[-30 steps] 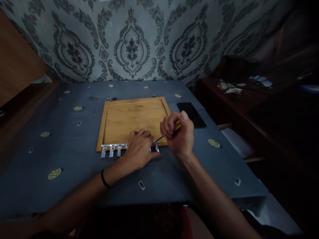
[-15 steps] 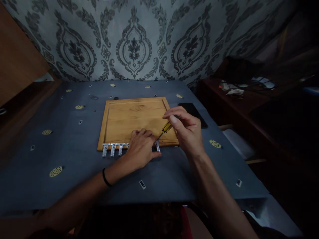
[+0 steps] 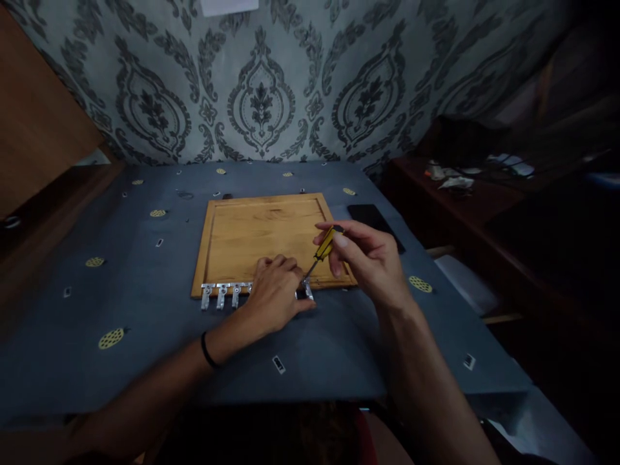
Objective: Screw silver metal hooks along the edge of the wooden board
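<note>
A wooden board (image 3: 256,232) lies on a blue-grey cloth. Along its near edge runs a silver metal hook rail (image 3: 221,292). My left hand (image 3: 276,294) lies flat on the middle of that rail, fingers closed together and pressing it down, hiding its centre. My right hand (image 3: 371,258) pinches a yellow-handled screwdriver (image 3: 323,245) between thumb and fingers. The tool slants down to the left, its tip at the rail's right end (image 3: 306,287) beside my left fingers.
A dark phone (image 3: 372,218) lies just right of the board. The cloth (image 3: 121,290) carries small yellow dotted patches and tiny tags. A patterned wall rises behind. A dark side table (image 3: 460,194) with papers stands at the right, a wooden panel (image 3: 33,129) at the left.
My right hand has shifted from a fist round the screwdriver to a fingertip pinch on its handle, moving slightly right. The left hand stays on the rail. The view has tilted slightly.
</note>
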Demonstrator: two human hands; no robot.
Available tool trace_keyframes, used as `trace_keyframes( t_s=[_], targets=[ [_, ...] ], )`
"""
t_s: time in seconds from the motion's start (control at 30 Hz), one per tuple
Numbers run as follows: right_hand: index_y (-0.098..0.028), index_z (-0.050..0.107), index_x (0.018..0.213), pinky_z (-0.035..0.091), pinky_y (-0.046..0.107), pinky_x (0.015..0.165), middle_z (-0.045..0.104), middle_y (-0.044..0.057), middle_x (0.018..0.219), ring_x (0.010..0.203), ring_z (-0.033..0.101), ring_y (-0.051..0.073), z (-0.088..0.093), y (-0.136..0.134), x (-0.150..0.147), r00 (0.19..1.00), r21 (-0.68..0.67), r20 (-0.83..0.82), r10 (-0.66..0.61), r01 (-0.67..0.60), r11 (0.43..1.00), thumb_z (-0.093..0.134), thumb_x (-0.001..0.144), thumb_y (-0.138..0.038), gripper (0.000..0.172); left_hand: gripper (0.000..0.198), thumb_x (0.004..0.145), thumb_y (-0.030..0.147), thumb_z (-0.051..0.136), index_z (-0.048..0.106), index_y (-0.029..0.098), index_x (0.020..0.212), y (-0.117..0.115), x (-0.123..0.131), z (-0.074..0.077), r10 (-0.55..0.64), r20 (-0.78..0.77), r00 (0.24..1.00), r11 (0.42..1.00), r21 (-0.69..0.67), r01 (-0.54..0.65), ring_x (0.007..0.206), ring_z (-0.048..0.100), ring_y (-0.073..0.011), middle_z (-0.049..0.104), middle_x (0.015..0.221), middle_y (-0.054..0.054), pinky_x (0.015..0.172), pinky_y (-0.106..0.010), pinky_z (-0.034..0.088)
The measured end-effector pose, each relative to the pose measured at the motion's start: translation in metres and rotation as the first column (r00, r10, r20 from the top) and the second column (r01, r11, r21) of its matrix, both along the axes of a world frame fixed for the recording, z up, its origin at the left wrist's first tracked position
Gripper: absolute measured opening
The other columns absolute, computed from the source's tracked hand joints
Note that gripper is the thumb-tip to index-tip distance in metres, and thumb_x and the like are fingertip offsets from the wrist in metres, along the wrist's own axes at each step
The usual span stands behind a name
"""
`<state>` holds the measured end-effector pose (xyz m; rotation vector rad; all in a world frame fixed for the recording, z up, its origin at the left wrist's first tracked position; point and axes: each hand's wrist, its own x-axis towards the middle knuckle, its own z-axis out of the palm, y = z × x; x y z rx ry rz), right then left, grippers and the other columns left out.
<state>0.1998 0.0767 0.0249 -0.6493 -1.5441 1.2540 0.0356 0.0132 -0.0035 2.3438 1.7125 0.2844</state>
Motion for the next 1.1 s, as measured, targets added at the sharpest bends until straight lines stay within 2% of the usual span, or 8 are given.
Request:
trace_keyframes(
  t_s=[0.13,0.27,0.37,0.43,0.77,1.1],
  targets=[
    [-0.019,0.068,0.081,0.039,0.019,0.033,0.068,-0.003,0.069,0.035,0.050,0.005,0.000,-0.004,-0.006,0.999,-0.023,-0.036,-0.022,0.022,1.000,0.086,0.077,-0.047,0.034,0.037,0.082,0.050,0.083,0.070,0.019,0.098,0.000,0.000,0.000,0.006,0.027,1.000,1.000,0.002,-0.006,0.111,0.059,-0.0292,0.070,0.108,-0.007,0.093,-0.043,0.038],
    [-0.022,0.057,0.079,0.027,0.017,0.027,0.069,-0.005,0.065,0.030,0.037,0.002,-0.004,-0.007,-0.012,0.974,-0.040,-0.144,-0.172,0.168,0.985,0.089,0.072,-0.049,0.042,0.037,0.080,0.049,0.085,0.070,0.019,0.095,0.000,0.000,0.001,0.023,0.038,0.999,1.000,-0.004,-0.023,0.110,0.059,-0.0291,0.069,0.107,-0.006,0.091,-0.042,0.038],
    [-0.024,0.056,0.081,0.027,0.018,0.028,0.071,-0.003,0.067,0.032,0.038,0.004,-0.005,-0.006,-0.012,0.923,-0.043,-0.230,-0.307,0.306,0.951,0.088,0.073,-0.051,0.042,0.038,0.079,0.050,0.086,0.070,0.018,0.093,0.000,0.001,0.000,0.021,0.028,0.999,1.000,-0.009,-0.021,0.108,0.060,-0.0289,0.070,0.107,-0.007,0.091,-0.042,0.039],
    [-0.025,0.056,0.082,0.028,0.018,0.029,0.069,-0.004,0.065,0.034,0.041,0.005,-0.005,-0.004,-0.011,0.897,-0.047,-0.266,-0.352,0.353,0.934,0.087,0.073,-0.051,0.042,0.038,0.079,0.050,0.086,0.070,0.018,0.091,0.001,0.001,-0.001,0.016,0.028,0.999,1.000,0.005,-0.016,0.108,0.059,-0.0291,0.070,0.107,-0.007,0.090,-0.041,0.039],
    [-0.025,0.054,0.079,0.024,0.020,0.029,0.060,-0.007,0.057,0.033,0.037,0.005,-0.008,-0.001,-0.016,0.920,-0.012,-0.206,-0.334,0.339,0.941,0.087,0.072,-0.054,0.044,0.038,0.081,0.049,0.085,0.071,0.019,0.099,0.000,0.000,-0.002,0.014,0.023,1.000,1.000,0.017,-0.014,0.112,0.060,-0.0300,0.070,0.110,-0.007,0.091,-0.043,0.039],
    [-0.024,0.052,0.079,0.025,0.018,0.031,0.060,-0.009,0.056,0.034,0.038,0.004,-0.013,0.000,-0.020,0.928,-0.010,-0.193,-0.319,0.323,0.946,0.086,0.073,-0.052,0.045,0.040,0.080,0.049,0.086,0.071,0.017,0.099,0.000,0.001,-0.002,0.018,0.030,0.999,1.000,0.006,-0.019,0.115,0.060,-0.0302,0.071,0.111,-0.007,0.093,-0.043,0.039]
  ],
)
